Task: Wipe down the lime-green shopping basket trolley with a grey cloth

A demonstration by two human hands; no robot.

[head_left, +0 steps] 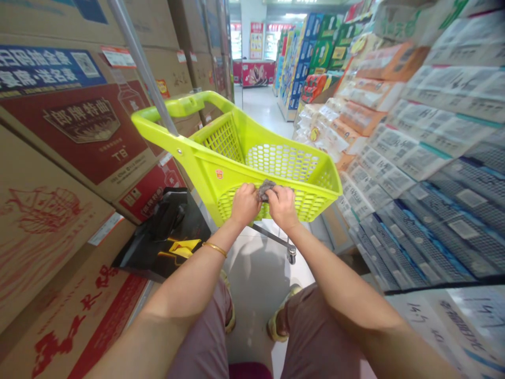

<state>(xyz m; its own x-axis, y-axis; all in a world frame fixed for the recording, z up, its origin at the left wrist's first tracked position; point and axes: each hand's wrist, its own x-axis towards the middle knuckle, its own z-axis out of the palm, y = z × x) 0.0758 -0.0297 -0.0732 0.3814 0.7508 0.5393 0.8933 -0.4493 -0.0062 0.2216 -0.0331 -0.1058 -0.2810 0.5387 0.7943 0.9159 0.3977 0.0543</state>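
A lime-green plastic shopping basket on wheels (201, 168) stands in front of me, with a grey metal pole (144, 66) rising through its handle end. Bunched between my two hands is a small grey cloth (265, 187), close against the basket's perforated near side. My left hand (245, 203) is closed, its fingers curled at the cloth's left edge. My right hand (281, 204) pinches the cloth from the right, thumb and fingers together. Parts of the cloth are hidden by the fingers.
Stacked cardboard cartons (98, 126) rise along the left. A black bag (161, 237) lies at their foot. Packaged goods (418, 168) are piled on the right. A caster wheel (291, 253) stands below the basket. The tiled aisle floor (258, 108) runs ahead to a red-fronted counter (258, 73).
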